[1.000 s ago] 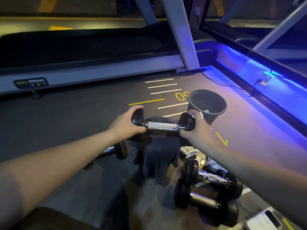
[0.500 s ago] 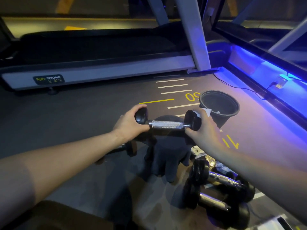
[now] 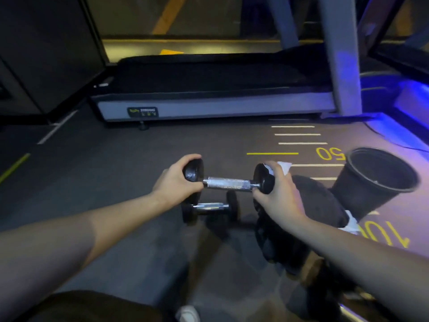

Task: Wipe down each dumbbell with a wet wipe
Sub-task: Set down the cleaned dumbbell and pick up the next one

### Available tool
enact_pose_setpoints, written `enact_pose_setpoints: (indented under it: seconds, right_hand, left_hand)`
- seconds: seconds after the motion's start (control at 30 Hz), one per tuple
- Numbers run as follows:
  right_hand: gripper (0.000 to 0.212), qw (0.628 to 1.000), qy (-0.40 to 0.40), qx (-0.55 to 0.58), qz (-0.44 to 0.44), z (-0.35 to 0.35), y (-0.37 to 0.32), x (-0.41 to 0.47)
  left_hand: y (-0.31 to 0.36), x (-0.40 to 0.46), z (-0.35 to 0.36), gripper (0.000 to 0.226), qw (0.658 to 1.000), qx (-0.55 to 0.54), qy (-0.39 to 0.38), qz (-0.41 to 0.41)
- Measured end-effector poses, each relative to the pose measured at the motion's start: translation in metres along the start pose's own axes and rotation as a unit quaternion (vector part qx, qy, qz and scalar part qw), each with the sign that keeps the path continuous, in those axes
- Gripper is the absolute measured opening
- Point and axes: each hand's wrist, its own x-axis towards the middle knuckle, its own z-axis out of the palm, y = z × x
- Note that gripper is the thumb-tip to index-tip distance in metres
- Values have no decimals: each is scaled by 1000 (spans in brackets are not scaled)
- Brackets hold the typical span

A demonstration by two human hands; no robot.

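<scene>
A small black dumbbell [image 3: 228,183] with a knurled chrome handle hangs level above the floor, held at both ends. My left hand [image 3: 176,182] grips its left head. My right hand [image 3: 278,196] wraps the right head with a white wet wipe [image 3: 284,166] pressed against it; part of the wipe sticks out above my fingers. Directly below, a second dumbbell [image 3: 210,208] lies on the dark floor.
A black bucket [image 3: 380,180] stands at the right. A dark cloth bundle [image 3: 315,201] lies beside my right wrist. A treadmill [image 3: 209,105] runs across the back. Yellow and white floor markings [image 3: 299,142] lie ahead. Blue light glows at the far right.
The view has swung left and both hands have carried the dumbbell leftward, so it now hangs over the dumbbell on the floor. The pile of dumbbells at lower right has left the view.
</scene>
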Motion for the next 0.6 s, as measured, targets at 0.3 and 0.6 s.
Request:
enact_pose_setpoints:
  seconds: [0.3, 0.6]
  right_hand:
    - [63, 996, -82, -17, 28, 83, 6, -22]
    - [71, 983, -152, 0, 100, 148, 70, -32]
  left_hand:
    - [-97, -27, 13, 73, 996, -15, -13, -88]
    - [-163, -24, 73, 76, 986, -14, -63, -151]
